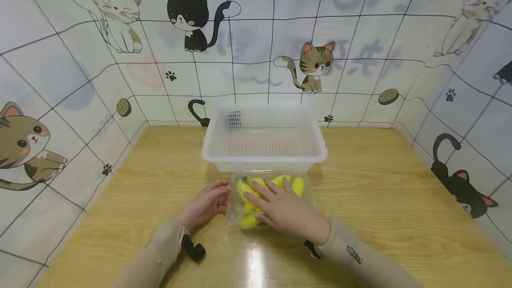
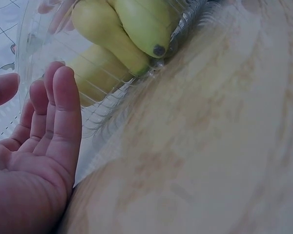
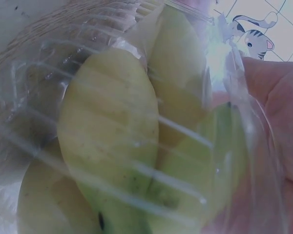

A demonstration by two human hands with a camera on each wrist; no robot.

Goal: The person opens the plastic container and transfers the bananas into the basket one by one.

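Note:
A clear plastic box of small yellow bananas sits on the table in front of me. My right hand lies over its top with the fingers spread and straight, covering some of the fruit. At the box's left side is my left hand, its fingers loosely bent and the fingertips right at the wall. The left wrist view shows that palm turned up, beside bananas with a dark tip. In the right wrist view, bananas show through the ribbed plastic, with part of the right hand at the edge.
A white perforated plastic basket stands just behind the box. The wooden table reaches a wall covering printed with cats, which encloses the back and both sides.

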